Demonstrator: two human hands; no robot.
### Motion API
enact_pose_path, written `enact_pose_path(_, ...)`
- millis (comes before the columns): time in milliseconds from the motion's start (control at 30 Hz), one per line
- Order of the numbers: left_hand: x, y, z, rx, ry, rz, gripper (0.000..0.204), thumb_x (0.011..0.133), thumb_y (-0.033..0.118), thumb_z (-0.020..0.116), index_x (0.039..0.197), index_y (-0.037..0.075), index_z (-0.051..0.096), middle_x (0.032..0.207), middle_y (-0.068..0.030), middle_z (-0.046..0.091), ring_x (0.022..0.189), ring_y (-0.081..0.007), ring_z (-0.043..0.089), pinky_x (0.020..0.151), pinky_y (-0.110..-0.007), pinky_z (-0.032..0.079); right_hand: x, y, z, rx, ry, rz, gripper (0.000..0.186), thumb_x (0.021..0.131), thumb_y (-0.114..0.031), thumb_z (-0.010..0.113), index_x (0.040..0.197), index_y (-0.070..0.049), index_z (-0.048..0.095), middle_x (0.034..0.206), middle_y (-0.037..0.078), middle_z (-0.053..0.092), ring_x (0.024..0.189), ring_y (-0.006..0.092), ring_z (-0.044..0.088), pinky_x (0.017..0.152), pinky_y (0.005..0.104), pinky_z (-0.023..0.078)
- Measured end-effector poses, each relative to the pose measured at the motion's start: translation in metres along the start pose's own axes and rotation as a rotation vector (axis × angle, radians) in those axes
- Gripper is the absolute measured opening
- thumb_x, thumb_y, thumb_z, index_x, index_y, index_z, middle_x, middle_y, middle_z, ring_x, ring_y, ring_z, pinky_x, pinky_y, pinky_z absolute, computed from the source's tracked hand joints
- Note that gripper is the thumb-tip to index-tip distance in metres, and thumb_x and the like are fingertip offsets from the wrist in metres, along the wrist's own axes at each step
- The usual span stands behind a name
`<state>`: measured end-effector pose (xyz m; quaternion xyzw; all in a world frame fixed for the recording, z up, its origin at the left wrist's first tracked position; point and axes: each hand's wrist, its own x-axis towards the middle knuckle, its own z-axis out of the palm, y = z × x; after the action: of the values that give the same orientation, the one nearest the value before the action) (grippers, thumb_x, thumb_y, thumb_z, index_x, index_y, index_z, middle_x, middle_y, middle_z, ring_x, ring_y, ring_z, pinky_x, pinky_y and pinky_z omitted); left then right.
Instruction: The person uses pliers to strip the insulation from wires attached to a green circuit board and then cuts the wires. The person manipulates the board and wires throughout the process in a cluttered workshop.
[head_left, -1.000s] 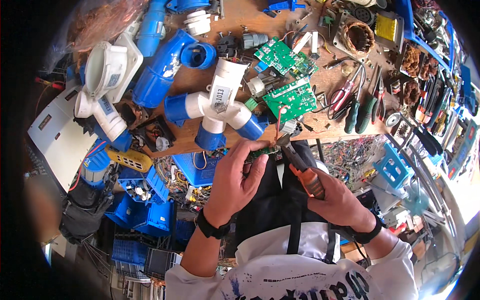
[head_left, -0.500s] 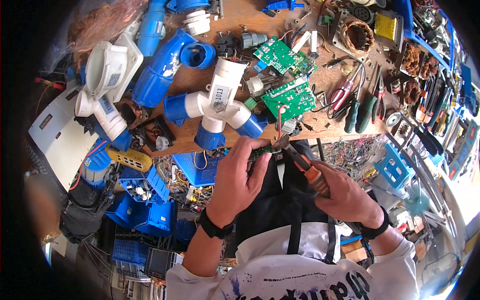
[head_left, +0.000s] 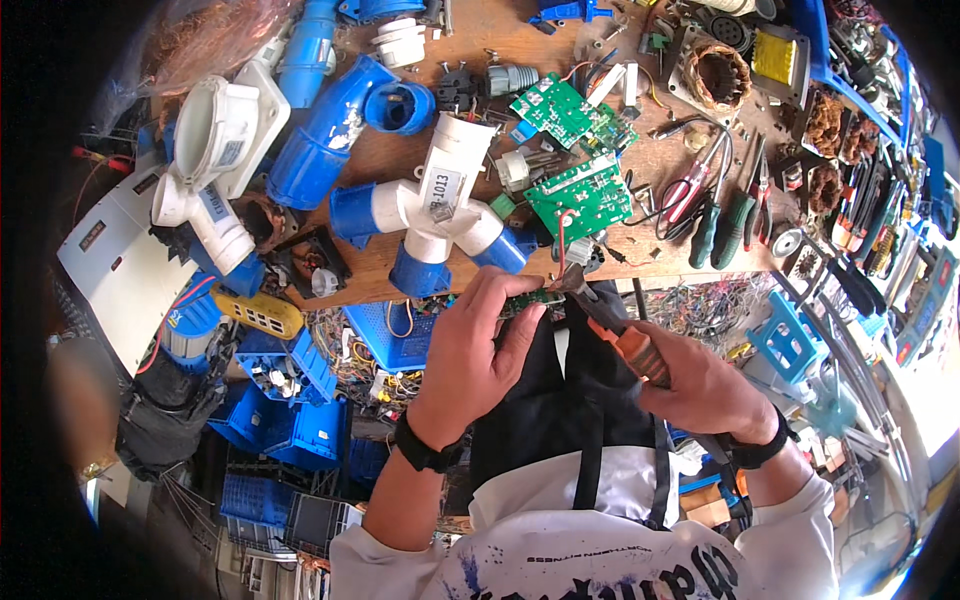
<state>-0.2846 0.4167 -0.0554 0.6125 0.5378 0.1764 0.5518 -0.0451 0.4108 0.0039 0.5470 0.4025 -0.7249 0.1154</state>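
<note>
My left hand (head_left: 470, 355) pinches a small green circuit board (head_left: 543, 297) just off the table's front edge; the fingers hide most of it. In my right hand (head_left: 705, 385) are cutting pliers (head_left: 608, 322) with orange and black grips, their handles spread apart. The pliers' head is at the small board's right end, beside a reddish wire (head_left: 562, 245). That wire runs up to a larger green circuit board (head_left: 580, 197) lying on the table. Whether the jaws touch the wire cannot be made out.
White and blue pipe-like plug fittings (head_left: 440, 190) cover the table's left part. Screwdrivers (head_left: 707, 225) and red-handled pliers (head_left: 763, 195) lie on the right, near a copper-wound motor part (head_left: 718, 78). Below the edge are a blue basket (head_left: 395, 335), blue bins (head_left: 285, 425) and tangled wires (head_left: 690, 315).
My right hand has shifted slightly right and down, and the pliers' handles have spread, one now showing below the hand. My left hand stays nearly in place with the small board.
</note>
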Motion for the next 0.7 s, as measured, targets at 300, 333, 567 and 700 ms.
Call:
enact_pose_path(300, 0.005, 0.001, -0.005, -0.078, -0.069, -0.028, 0.015, 0.092, 0.012, 0.059, 0.101, 0.001, 0.056, 0.088, -0.0148, 0.058, 0.076, -0.0333, 0.059, 0.061, -0.039, 0.047, 0.013, 0.029, -0.009, -0.048, 0.02, -0.206, 0.068, 0.071, -0.005, 0.058, 0.135, 0.007, 0.041, 0.126, 0.027, 0.054, 0.121, 0.0381, 0.051, 0.104, 0.0384, 0.04)
enact_pose_path(333, 0.005, 0.001, -0.004, -0.059, -0.063, -0.008, 0.014, 0.092, 0.011, 0.059, 0.102, 0.001, 0.056, 0.088, -0.0146, 0.058, 0.076, -0.0336, 0.059, 0.062, -0.039, 0.047, 0.014, 0.034, -0.007, -0.039, 0.031, -0.211, 0.067, 0.071, -0.006, 0.058, 0.135, 0.006, 0.041, 0.123, 0.027, 0.055, 0.119, 0.0378, 0.053, 0.102, 0.0386, 0.041)
enact_pose_path(567, 0.003, 0.004, -0.009, 0.068, -0.061, 0.032, 0.023, 0.085, 0.01, 0.063, 0.105, 0.003, 0.057, 0.092, -0.0148, 0.059, 0.081, -0.0343, 0.06, 0.066, -0.041, 0.048, 0.009, 0.014, -0.014, 0.012, -0.042, -0.034, 0.059, 0.07, -0.01, 0.058, 0.128, 0.0, 0.049, 0.09, 0.024, 0.062, 0.088, 0.0376, 0.063, 0.078, 0.0426, 0.048)
enact_pose_path(700, 0.001, 0.0, -0.007, 0.205, 0.031, 0.115, 0.029, 0.081, 0.009, 0.065, 0.109, 0.003, 0.059, 0.096, -0.0134, 0.061, 0.087, -0.0327, 0.06, 0.072, -0.039, 0.05, 0.007, 0.011, -0.015, -0.001, -0.081, 0.079, 0.044, 0.072, -0.012, 0.059, 0.113, 0.0, 0.053, 0.08, 0.021, 0.059, 0.077, 0.035, 0.06, 0.069, 0.0431, 0.046)
